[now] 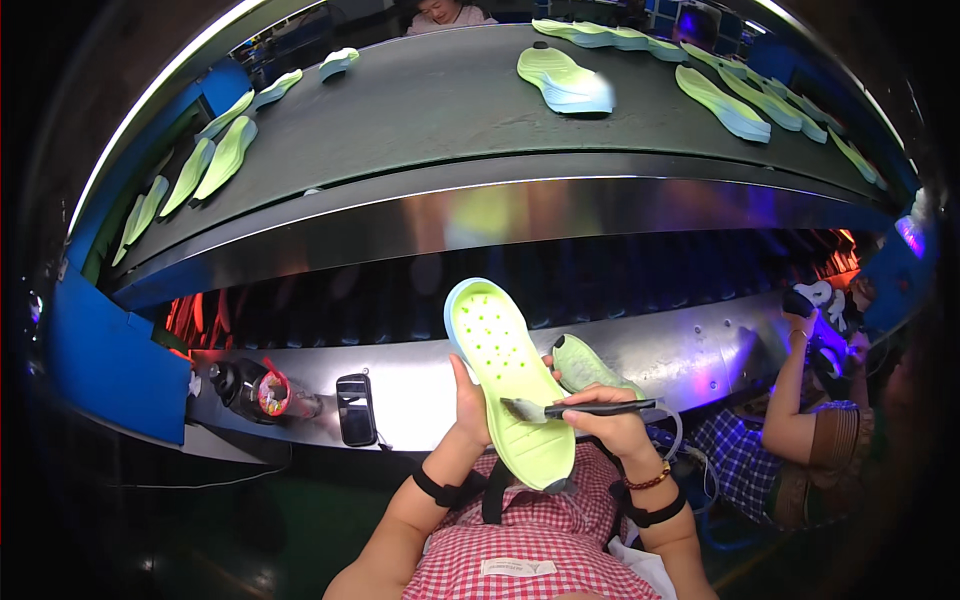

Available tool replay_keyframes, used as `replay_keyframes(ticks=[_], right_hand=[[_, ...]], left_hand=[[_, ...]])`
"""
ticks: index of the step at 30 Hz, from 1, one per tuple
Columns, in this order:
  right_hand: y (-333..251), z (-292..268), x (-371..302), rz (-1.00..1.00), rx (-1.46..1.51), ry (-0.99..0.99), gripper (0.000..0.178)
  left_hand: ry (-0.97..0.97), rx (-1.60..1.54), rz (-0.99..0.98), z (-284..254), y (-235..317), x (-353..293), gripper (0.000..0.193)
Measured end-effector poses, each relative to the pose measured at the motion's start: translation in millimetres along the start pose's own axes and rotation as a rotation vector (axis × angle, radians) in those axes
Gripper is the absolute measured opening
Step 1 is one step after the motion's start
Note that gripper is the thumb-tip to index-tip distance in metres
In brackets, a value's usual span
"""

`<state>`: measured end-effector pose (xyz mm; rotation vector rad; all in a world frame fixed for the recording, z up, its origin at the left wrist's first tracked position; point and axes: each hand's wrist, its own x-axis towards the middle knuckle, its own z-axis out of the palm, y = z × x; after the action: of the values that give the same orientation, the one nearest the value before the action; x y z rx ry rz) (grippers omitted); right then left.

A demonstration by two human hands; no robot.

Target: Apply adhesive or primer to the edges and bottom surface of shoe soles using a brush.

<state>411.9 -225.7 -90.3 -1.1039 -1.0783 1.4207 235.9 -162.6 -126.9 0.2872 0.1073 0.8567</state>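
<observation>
A yellow-green shoe sole [505,345] with a pale blue rim and a dotted inner face is held tilted in front of my chest. My left hand [470,408] grips it, thumb along the left edge and fingertips showing past the right edge. In my right hand [615,430] is a brush [610,408] with a black handle, pinched between thumb and fingers. Its bristles rest against the middle of the sole's inner face. A pale tube runs from the handle's rear end. Just behind my right hand, a second green sole [590,362] lies on the metal ledge.
A dark conveyor belt [400,110] carries several more soles beyond the steel ledge [690,350]. On the ledge's left stand a black phone-like case [356,410] and a dark bottle [235,388]. At right a co-worker's arm [787,400] handles a shoe; another person sits beyond the belt.
</observation>
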Motion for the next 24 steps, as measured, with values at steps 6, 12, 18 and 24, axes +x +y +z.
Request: replay_keyframes(ticks=[6, 12, 18, 24], right_hand=[[-18, 13, 19, -0.516, -0.484, -0.035, 0.023], [-30, 19, -18, -0.742, -0.878, -0.285, 0.020], [-62, 20, 6, -0.627, -0.597, -0.159, 0.022], [-54, 35, -6, -0.657, -0.555, -0.340, 0.022]], left_hand=[[0.175, 0.042, 0.156, 4, -5, -2, 0.092], [0.198, -0.001, 0.310, -1, 27, -4, 0.096], [0.053, 0.002, 0.282, 8, 9, -2, 0.093], [0.076, 0.064, 0.336, 24, 15, -4, 0.089]])
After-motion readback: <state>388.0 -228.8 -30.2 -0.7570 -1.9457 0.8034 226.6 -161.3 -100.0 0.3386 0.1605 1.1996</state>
